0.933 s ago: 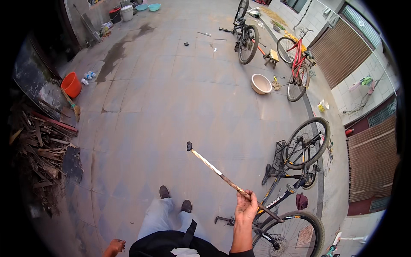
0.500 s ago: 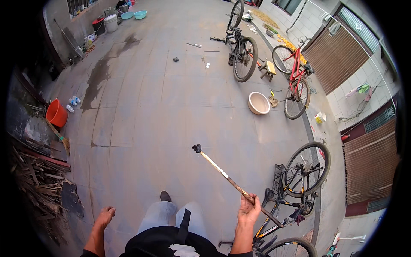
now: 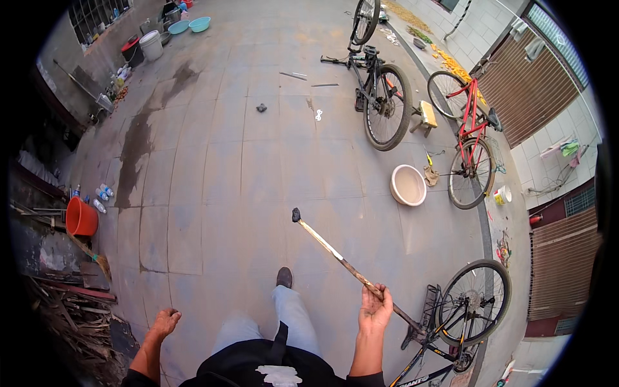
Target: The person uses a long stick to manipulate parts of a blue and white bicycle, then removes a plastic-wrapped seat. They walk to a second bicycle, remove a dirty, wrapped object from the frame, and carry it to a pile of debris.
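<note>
My right hand (image 3: 375, 311) is closed round a long wooden stick (image 3: 338, 257), its fingers wrapped about the darker part. The stick slants up and left in front of me, pale toward the far end, with a black lump (image 3: 296, 215) at its tip. Its lower end reaches right, over the black bicycle (image 3: 445, 335) that lies upside down by my right side. My left hand (image 3: 166, 320) hangs off to the left, fingers curled, nothing seen in it. Below, my one shoe (image 3: 284, 277) shows on the paved ground.
Ahead to the right stand another upturned bicycle (image 3: 385, 106), a small wooden stool (image 3: 425, 116), a pale basin (image 3: 408, 185) and a red bicycle (image 3: 472, 122). At left are an orange bucket (image 3: 82, 217), plastic bottles (image 3: 103, 193) and a pile of split wood (image 3: 71, 322).
I have stepped forward: the right foot now leads, and the near bicycle, basin and bucket sit lower in view. The stick stays in my right hand.
</note>
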Available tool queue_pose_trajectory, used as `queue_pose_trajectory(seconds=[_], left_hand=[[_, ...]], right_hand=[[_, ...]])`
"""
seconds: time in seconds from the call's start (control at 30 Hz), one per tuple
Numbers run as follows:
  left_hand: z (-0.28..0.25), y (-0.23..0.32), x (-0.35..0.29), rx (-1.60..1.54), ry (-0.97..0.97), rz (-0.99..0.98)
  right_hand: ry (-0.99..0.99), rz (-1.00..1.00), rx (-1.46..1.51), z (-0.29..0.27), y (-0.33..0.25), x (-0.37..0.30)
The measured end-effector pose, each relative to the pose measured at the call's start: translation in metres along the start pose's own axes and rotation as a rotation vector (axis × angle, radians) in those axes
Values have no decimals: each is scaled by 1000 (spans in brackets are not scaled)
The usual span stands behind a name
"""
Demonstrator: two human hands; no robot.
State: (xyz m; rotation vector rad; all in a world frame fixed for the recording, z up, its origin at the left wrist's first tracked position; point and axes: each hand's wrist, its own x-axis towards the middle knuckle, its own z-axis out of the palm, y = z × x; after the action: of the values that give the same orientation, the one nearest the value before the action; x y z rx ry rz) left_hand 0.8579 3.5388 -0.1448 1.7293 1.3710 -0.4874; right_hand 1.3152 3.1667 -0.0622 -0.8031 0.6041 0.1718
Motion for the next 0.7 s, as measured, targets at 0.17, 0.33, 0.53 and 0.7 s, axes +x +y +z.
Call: queue_pose_trajectory(seconds=[0.17, 0.33, 0.53, 0.7], left_hand=[[-5, -3, 10, -230, -160, -401], [-51, 69, 79, -213, -333, -464], [-184, 190, 299, -348, -139, -348], [-349, 379, 435, -263, 40, 51]], right_hand=[[-67, -15, -17, 145, 19, 68], [-76, -48, -57, 279, 66, 143], [-91, -94, -42, 424, 132, 213], [-28, -110, 2, 531, 171, 266]])
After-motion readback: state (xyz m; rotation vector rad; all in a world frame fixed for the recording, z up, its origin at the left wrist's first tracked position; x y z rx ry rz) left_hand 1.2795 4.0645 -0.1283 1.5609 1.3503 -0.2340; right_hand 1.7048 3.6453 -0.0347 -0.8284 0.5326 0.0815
